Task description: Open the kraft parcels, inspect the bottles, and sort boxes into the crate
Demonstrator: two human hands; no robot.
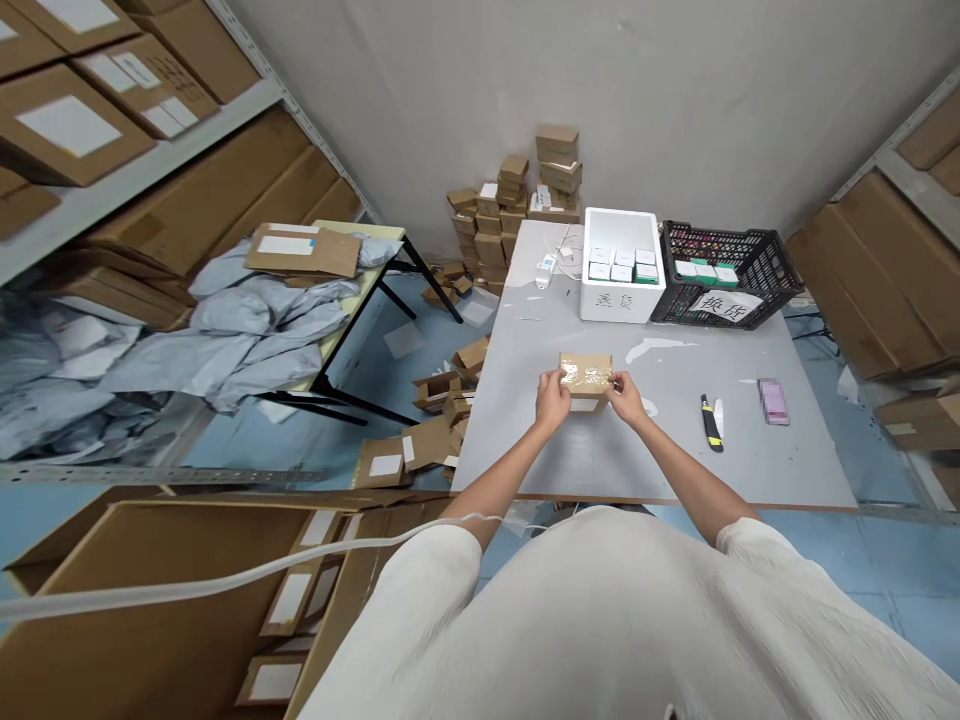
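Note:
Between my two hands is a small brown cardboard box (586, 376) with shiny clear tape over its top and a white label on the side facing me. My left hand (553, 402) grips its left end, fingers closed on the edge. At the right end, my right hand (625, 398) pinches the box near its corner. The box is over the grey table (525, 440), near the front edge; whether it rests on the surface I cannot tell. To the right of my right hand lies a black and yellow utility knife (711, 422).
A white foam box (621, 305) and a black plastic crate (720, 275), both with small white boxes inside, stand at the table's back. A pink phone-like object (773, 401) lies right. Grey parcels (240, 300) cover a side table. Cardboard boxes (491, 245) are stacked by the wall.

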